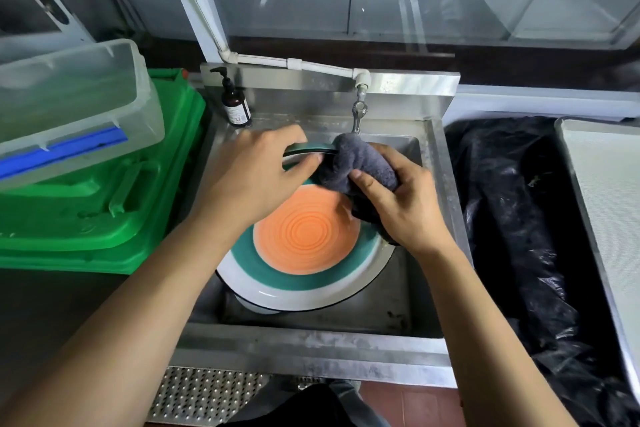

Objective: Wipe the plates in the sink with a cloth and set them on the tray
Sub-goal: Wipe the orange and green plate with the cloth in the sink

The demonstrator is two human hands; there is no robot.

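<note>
Now the left hand (pixel 256 173) pinches the plate (pixel 304 243) by its rim at eleven o'clock, tilted over the sink (pixel 311 340); the right hand (pixel 398 198), clamped on the cloth (pixel 356 163), should sweep clockwise with firm pressure.

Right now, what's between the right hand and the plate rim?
The grey cloth: the right hand grips it, bunched over the far rim of the plate, with the left hand alongside. Head view.

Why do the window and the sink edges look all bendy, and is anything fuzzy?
Head view: the wide lens bows the window frame and sink edges; reflections streak the glass; the plate looks slightly soft; the left hand, right hand and cloth are fairly sharp.
</note>
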